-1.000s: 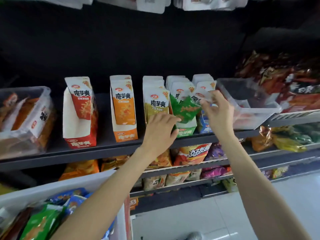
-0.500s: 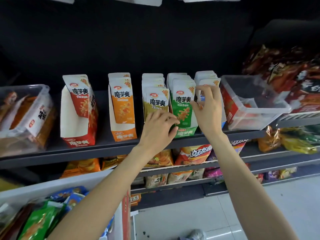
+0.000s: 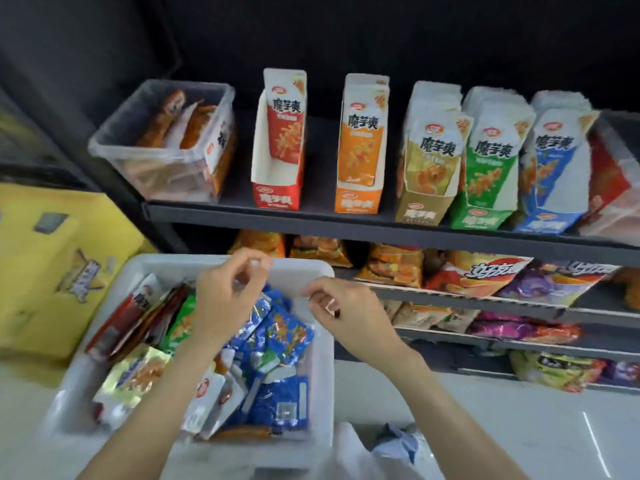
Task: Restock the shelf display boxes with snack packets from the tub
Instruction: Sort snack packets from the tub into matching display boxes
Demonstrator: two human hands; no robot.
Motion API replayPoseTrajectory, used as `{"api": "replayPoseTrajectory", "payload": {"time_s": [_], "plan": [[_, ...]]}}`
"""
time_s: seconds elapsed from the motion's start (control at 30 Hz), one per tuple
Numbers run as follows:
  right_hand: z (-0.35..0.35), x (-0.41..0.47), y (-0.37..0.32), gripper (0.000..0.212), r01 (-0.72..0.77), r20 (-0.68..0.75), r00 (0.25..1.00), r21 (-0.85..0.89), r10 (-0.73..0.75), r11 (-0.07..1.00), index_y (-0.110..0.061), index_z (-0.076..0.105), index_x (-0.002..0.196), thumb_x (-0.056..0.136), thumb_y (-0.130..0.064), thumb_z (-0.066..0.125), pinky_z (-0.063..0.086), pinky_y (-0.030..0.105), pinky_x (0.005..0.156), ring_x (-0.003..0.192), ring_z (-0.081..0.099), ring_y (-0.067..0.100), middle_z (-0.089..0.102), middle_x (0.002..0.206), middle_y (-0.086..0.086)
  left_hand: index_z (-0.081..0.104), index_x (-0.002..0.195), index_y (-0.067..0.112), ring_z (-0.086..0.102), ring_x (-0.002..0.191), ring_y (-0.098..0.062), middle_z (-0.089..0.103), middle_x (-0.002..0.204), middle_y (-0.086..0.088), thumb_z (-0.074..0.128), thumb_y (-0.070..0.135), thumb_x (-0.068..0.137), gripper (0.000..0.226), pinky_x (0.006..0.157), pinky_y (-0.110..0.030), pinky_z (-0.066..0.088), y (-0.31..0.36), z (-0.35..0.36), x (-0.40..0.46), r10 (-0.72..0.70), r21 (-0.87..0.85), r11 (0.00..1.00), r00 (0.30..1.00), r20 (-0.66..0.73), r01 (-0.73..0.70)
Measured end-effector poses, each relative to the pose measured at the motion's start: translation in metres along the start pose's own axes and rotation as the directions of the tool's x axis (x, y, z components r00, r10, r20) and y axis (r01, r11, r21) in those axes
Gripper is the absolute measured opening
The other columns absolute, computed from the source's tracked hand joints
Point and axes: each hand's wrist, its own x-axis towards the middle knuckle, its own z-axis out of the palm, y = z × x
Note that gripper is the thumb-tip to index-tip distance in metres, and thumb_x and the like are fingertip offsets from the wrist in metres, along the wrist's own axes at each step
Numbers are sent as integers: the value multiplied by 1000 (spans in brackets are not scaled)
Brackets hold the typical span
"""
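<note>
the tub (image 3: 311, 268) sits low and to the left, under the shelf (image 3: 346, 221), and both hands hover over its far end. the left hand (image 3: 225, 299) is nearer the goods: it hangs right above the heap of blue packets (image 3: 277, 341), which lie just below and toward the person, mostly flat with their long sides running roughly front to back. its fingers are loosely curled, thumb and forefinger close together, and it seems to hold nothing, though blur makes that hard to settle. the right hand (image 3: 346, 313) is over the tub's right rim, fingers bent, also apparently empty. the blue display box (image 3: 550, 174) stands up and to the right, last in the row, well apart from the tub. the next reach probably goes straight down with the left hand.
</note>
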Motion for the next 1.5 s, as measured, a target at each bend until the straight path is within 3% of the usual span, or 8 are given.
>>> {"api": "replayPoseTrajectory", "payload": {"time_s": [0.17, 0.6, 0.8, 0.97, 1.13, 1.27, 1.4, 1.5], "plan": [[71, 27, 6, 31, -71, 235, 963, -257, 134, 964, -19, 56, 122, 91, -23, 53, 48, 39, 88, 110, 54, 24, 57, 119, 3, 65, 106, 25, 61, 90, -24, 67, 94, 3, 55, 53, 74, 43, 76, -31, 46, -73, -36, -31, -94, 590, 802, 957, 275, -90], [130, 50, 8, 58, 56, 448, 872, -489, 196, 870, -28, 27, 148, 96, -31, 52, 32, 38, 106, 137, 29, 28, 25, 152, 6, 69, 99, 20, 64, 91, -22, 69, 94, -3, 59, 45, 87, 29, 69, -31, 44, -100, -59, -27, -322, 655, 756, 882, 345, 20], [105, 41, -9, 32, -69, 175, 982, -34, 74, 997, -20, 57, 127, 95, -26, 55, 43, 30, 96, 112, 55, 16, 56, 130, 1, 74, 80, 12, 62, 49, -27, 66, 57, -9, 68, 13, 83, 7, 50, -29, 47, -80, -72, -16, -31, 688, 725, 996, 78, -31], [78, 35, -35, 16, -124, -11, 990, 441, 144, 889, -26, 63, 109, 95, -20, 57, 45, 12, 83, 92, 62, 0, 69, 101, -8, 73, 98, 12, 64, 70, 2, 70, 82, 4, 67, 12, 86, 13, 70, -17, 52, -43, -76, 1, -44, 189, 978, 976, -215, 86], [54, 35, -43, 25, -251, 11, 949, 629, 314, 735, -22, 53, 122, 100, -26, 43, 56, 29, 75, 82, 69, 14, 71, 87, -2, 69, 98, 17, 62, 80, 11, 67, 82, 24, 65, 9, 87, 13, 76, -9, 49, -34, -61, 2, -112, -93, 991, 984, -140, 100], [35, 33, -38, 37, -467, 271, 859, 762, 435, 449, -19, 55, 121, 99, -45, 39, 56, 25, 59, 80, 71, 21, 73, 94, 9, 72, 95, 22, 62, 96, 6, 66, 96, 28, 64, 21, 86, 12, 102, -26, 42, -34, -55, -6, 376, -10, 926, 926, 19, -376], [28, 28, -24, 32, -398, 168, 897, 706, 409, 585, -18, 63, 117, 86, -11, 67, 57, 26, 76, 97, 67, 21, 69, 105, 9, 75, 95, 19, 58, 106, -14, 69, 106, 7, 66, 23, 86, 13, 95, -34, 42, -38, -41, -7, 667, 98, 719, 723, 179, -688], [15, 21, -20, 33, -236, -53, 919, 722, 392, 651, -26, 65, 104, 82, -1, 68, 57, 30, 78, 97, 67, 14, 69, 103, 0, 72, 104, 19, 50, 116, -18, 60, 124, 3, 63, 25, 86, 21, 101, -34, 40, -35, -30, -6, 495, 126, 849, 857, 143, -512]]}}
